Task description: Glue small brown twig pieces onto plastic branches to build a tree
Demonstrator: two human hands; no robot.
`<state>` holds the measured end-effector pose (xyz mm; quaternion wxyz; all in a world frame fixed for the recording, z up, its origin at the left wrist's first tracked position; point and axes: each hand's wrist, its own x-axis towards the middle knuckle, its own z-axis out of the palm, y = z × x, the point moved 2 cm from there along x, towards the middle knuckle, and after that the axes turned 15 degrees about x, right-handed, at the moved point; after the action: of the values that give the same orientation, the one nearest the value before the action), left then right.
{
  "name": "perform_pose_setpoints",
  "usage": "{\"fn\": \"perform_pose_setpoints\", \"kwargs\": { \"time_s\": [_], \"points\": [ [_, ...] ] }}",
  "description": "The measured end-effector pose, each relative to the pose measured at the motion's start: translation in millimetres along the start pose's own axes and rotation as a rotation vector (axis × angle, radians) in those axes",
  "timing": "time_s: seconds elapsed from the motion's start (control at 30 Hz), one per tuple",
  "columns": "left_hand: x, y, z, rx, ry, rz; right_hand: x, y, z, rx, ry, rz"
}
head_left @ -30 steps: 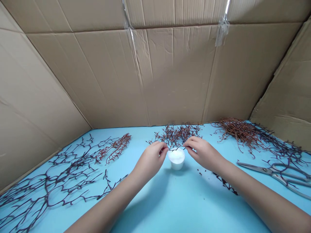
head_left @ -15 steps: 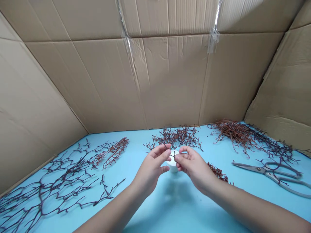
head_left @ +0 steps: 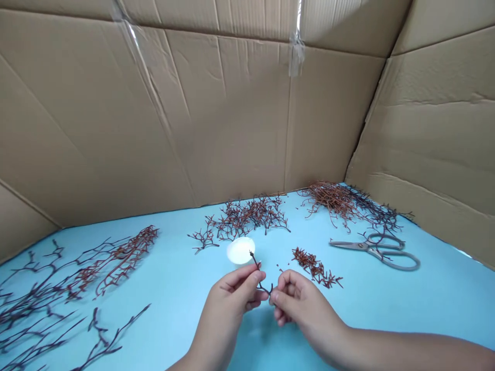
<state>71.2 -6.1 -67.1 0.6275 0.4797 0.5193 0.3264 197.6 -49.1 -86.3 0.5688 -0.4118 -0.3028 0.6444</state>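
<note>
Between the thumb and fingers of my left hand [head_left: 234, 299] is a small dark, forked twig [head_left: 252, 257], its knobbly tip pointing up and away from me. My right hand [head_left: 299, 301] pinches at the twig's lower fork; the thumb and finger hide exactly what they grip there. Just beyond my left fingertips stands a small white round cup [head_left: 240, 250]. To the right of the cup lies a little heap of short reddish-brown twig bits [head_left: 317, 268].
Branching twigs [head_left: 247, 216] lie behind the cup. Large dark branches [head_left: 34, 304] and a reddish bunch [head_left: 127, 257] spread on the left. Grey scissors [head_left: 373, 250] lie at right, before a red-brown stem pile [head_left: 332, 198]. Cardboard walls [head_left: 232, 129] enclose the blue tabletop [head_left: 425, 309].
My view has swung to the right. My hands have come nearer, from over the cup to in front of it, uncovering the cup and the short bits. The twig is now clearly visible.
</note>
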Motion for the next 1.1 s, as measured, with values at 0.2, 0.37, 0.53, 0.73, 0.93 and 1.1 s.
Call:
{"fn": "perform_pose_setpoints", "kwargs": {
  "time_s": [0.2, 0.37, 0.53, 0.73, 0.93, 1.1],
  "points": [
    [5.5, -15.9, 9.0, 0.156, -0.042, -0.057, 2.8, -41.9, -56.2, -0.771, 0.067, -0.316],
    [10.3, -26.1, 15.4, 0.239, -0.12, -0.084, 20.1, -71.7, -82.5, -1.298, 0.041, -0.417],
    [14.9, -30.9, 14.3, 0.239, -0.15, -0.055, 51.9, -79.1, -80.8, -1.473, -0.051, -0.36],
    [17.2, -29.8, 12.4, 0.162, -0.186, -0.062, 76.1, -85.4, -78.9, -1.454, -0.18, -0.288],
    [18.9, -29.1, 12.5, 0.135, -0.228, -0.077, 78.3, -76.9, -79.5, -1.385, -0.152, -0.243],
    [18.7, -29.1, 11.5, 0.135, -0.223, -0.071, 80.5, -76.7, -83.1, -1.296, -0.035, -0.248]
  ]
}}
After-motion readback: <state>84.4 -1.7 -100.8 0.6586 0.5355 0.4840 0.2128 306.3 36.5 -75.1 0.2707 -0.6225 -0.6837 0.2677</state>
